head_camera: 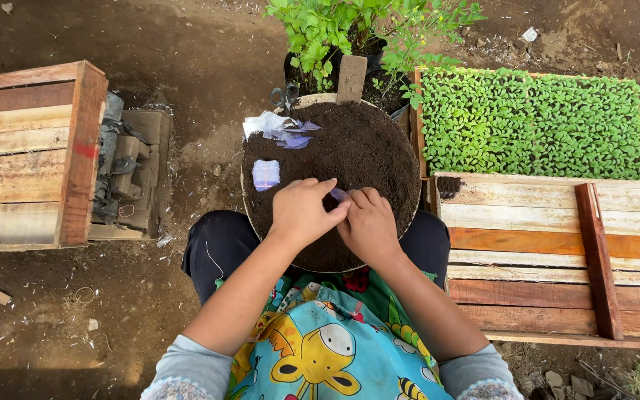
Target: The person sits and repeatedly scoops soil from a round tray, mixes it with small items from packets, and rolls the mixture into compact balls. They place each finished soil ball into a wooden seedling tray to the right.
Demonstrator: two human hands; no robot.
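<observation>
Both hands meet over the round basin of dark soil (379, 148), near its close rim. The left hand (304, 212) and right hand (368, 224) pinch together on a small pale purple plastic piece (339, 194); only a sliver shows between the fingertips, so its shape and long axis cannot be made out. On the soil just left of the hands lies a small flat whitish-purple square packet (266, 175), its print too small to tell. At the basin's far left rim sits a crumpled heap of white and purple plastic scraps (279, 130). Scissors (284, 96), half hidden, lie beyond that rim. A seedling tray (538, 122) stands right of the basin, a wooden crate (27, 152) well to its left
</observation>
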